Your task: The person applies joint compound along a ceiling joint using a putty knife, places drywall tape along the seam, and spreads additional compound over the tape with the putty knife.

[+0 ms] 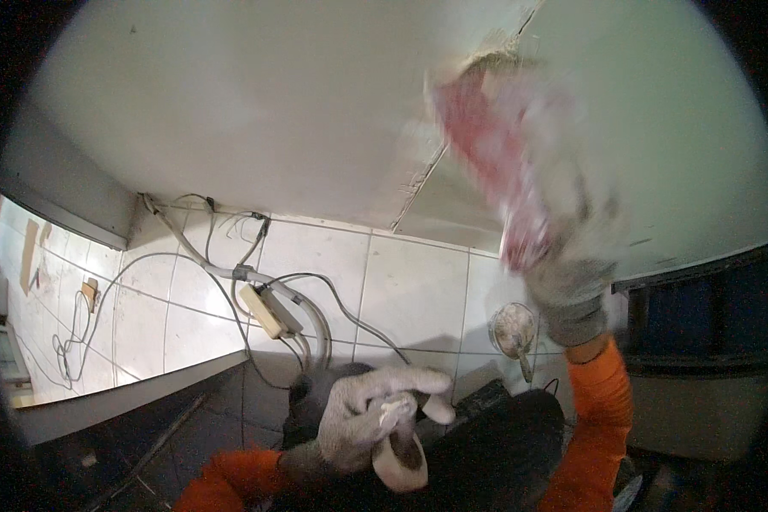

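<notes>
My left hand (367,414), in a pale glove, is closed on a small pale tool (405,461) with a rounded lower end, low in the middle of the view. My right hand (563,196), gloved and smeared by motion, is raised at the upper right, closed on a blurred red-and-white object (478,124) at a cracked, patched seam (510,47) in the pale wall (282,102). I cannot make out what the red object is, or exactly whether it touches the wall.
On the tiled floor (410,290), cables and a hose (196,252) run around a cream power strip (263,314). A round container of pale paste (514,331) with a handle sits below my right hand. A ledge (145,392) borders the lower left; a dark framed panel (691,311) is at the right.
</notes>
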{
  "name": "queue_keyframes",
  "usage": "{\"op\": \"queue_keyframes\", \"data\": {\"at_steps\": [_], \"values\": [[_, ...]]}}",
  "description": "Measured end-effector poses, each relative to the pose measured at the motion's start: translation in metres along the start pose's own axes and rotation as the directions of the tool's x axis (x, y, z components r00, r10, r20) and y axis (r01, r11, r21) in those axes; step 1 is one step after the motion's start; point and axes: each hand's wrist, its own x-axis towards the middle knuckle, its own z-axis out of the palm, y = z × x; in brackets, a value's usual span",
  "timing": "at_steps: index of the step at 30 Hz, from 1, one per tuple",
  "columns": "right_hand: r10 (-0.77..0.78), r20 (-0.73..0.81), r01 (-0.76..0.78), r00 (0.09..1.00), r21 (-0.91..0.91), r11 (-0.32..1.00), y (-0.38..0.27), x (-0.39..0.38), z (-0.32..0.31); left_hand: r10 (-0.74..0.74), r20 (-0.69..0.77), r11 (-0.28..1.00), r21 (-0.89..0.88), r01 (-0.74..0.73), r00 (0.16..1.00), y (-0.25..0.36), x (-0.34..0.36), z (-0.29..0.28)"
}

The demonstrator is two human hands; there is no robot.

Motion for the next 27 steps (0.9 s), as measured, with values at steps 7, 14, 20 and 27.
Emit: {"op": "queue_keyframes", "data": {"at_steps": [7, 14, 20, 27], "values": [[0.170, -0.225, -0.212, 0.959, -0.177, 0.961, -0.019, 0.063, 0.023, 0.472, 0.077, 0.880, -0.093, -0.465, 0.878, -0.076, -0.057, -0.026], [0.138, -0.081, -0.152, 0.987, -0.197, 0.969, -0.076, 0.038, 0.073, 0.511, 0.067, 0.859, -0.056, -0.508, 0.857, -0.072, -0.111, -0.047], [0.132, 0.244, -0.095, 0.961, -0.158, 0.983, -0.127, -0.022, 0.114, 0.551, 0.106, 0.833, -0.026, -0.552, 0.828, -0.062, -0.127, -0.052], [-0.107, 0.184, 0.080, 0.977, 0.148, 0.986, -0.129, -0.081, 0.112, 0.568, 0.101, 0.820, 0.008, -0.572, 0.817, -0.058, -0.138, -0.054]]}}
